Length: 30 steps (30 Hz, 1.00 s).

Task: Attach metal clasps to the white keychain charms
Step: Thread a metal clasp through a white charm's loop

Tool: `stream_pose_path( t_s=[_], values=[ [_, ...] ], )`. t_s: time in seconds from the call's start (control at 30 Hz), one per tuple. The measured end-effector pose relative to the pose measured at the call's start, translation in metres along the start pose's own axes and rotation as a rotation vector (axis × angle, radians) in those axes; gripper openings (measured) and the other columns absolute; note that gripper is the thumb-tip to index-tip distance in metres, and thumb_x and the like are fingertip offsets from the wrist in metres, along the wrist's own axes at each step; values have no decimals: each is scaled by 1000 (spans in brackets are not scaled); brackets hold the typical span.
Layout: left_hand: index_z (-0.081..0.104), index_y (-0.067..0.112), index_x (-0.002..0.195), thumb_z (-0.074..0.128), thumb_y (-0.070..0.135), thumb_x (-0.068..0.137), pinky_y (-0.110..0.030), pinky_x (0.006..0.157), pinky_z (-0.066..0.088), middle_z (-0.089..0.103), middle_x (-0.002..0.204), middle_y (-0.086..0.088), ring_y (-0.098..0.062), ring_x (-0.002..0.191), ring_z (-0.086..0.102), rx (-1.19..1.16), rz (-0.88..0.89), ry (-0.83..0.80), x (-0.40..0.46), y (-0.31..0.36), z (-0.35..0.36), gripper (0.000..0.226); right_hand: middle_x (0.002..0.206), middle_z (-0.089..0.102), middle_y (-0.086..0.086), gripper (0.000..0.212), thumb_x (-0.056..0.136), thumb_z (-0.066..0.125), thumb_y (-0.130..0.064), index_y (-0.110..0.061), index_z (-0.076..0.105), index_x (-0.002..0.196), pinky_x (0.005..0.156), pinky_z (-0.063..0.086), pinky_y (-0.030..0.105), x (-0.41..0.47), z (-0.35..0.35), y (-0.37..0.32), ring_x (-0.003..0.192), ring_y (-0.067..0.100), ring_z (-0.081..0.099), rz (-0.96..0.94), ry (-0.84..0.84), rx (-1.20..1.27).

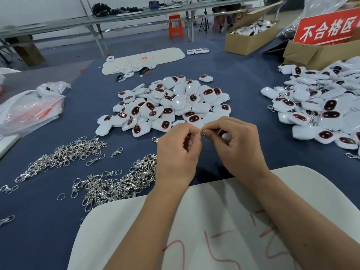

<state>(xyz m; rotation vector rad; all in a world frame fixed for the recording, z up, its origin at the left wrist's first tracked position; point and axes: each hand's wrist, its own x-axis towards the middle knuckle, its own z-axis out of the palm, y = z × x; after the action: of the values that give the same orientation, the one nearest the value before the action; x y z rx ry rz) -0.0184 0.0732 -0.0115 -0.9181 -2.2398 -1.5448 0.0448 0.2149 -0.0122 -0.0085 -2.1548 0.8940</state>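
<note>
Mid-batch: left hand (178, 151) and right hand (236, 145) pinch one clasp (203, 134) between them. Clasped charms (315, 110) piled right of right hand; bare charms (167, 106) just beyond both.

Blue-covered table (224, 63), long metal benches (116, 16) behind, orange stool (176, 26), white wall (39, 6).

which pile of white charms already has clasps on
The pile of charms at the right: metal clasps stick out among them. The middle pile shows none.
</note>
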Motion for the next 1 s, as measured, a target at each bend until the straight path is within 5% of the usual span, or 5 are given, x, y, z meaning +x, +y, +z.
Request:
stream_pose_path(
  t_s=[0.2,0.33,0.4,0.5,1.0],
  values=[
    [66,15,81,65,10,89,-34,63,50,64,73,6,-16,68,63,8,60,80,2,-1,0,9,67,67,-14,10,96,75,-13,-20,80,90,54,38,18,1,3,6,51,10,47,198,-188,175],
    [68,20,84,67,9,90,-29,62,50,64,73,10,-15,70,64,-8,79,75,2,-2,1,12,79,75,-12,16,99,70,-10,-21,79,92,63,49,26,4,-2,6,64,12,62,254,-146,332],
    [69,21,85,68,9,90,-29,63,50,64,75,11,-16,72,65,-15,93,56,1,-2,1,13,71,71,-17,17,98,71,-9,-21,79,90,57,41,15,4,-3,7,55,5,51,285,-138,383],
    [69,21,86,67,9,90,-31,65,51,65,76,11,-15,73,66,-15,115,40,0,-2,1,13,65,68,-14,15,96,74,-10,-21,80,89,51,36,22,4,-4,8,53,9,40,306,-145,407],
    [67,19,86,62,17,94,-46,65,54,64,71,5,-19,68,66,-84,40,4,0,-4,2,10,80,65,-7,12,93,74,2,-8,79,87,56,38,15,1,-3,-2,67,7,52,39,-38,168]
  ],
)
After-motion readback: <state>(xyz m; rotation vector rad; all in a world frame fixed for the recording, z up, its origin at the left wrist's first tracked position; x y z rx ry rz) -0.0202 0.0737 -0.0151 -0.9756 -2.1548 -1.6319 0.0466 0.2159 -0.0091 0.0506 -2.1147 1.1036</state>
